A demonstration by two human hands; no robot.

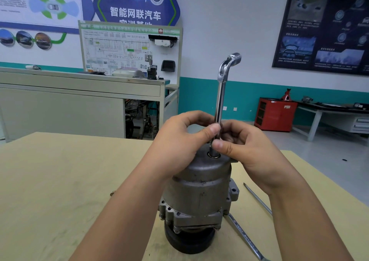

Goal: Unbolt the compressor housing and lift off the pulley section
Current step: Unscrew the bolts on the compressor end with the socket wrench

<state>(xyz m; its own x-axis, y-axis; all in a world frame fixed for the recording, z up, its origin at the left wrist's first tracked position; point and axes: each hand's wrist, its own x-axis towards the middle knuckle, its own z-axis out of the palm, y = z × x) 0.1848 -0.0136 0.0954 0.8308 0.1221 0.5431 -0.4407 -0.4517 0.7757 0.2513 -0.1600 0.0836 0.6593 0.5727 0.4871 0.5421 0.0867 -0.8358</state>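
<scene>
A grey metal compressor (197, 191) stands on end on the wooden table (60, 181), its black pulley section (189, 242) at the bottom. A chrome L-shaped socket wrench (221, 93) stands upright with its lower end in a hole on the housing's top. My left hand (179, 141) rests on the housing top and pinches the wrench shaft with thumb and fingers. From the right, my right hand (245, 147) pinches the same shaft just above the hole.
A flat wrench (245, 238) and a thin rod (257, 199) lie on the table to the right of the compressor. A grey workbench (79, 101) stands behind the table. A red cabinet (275, 115) and a bench stand at the far right.
</scene>
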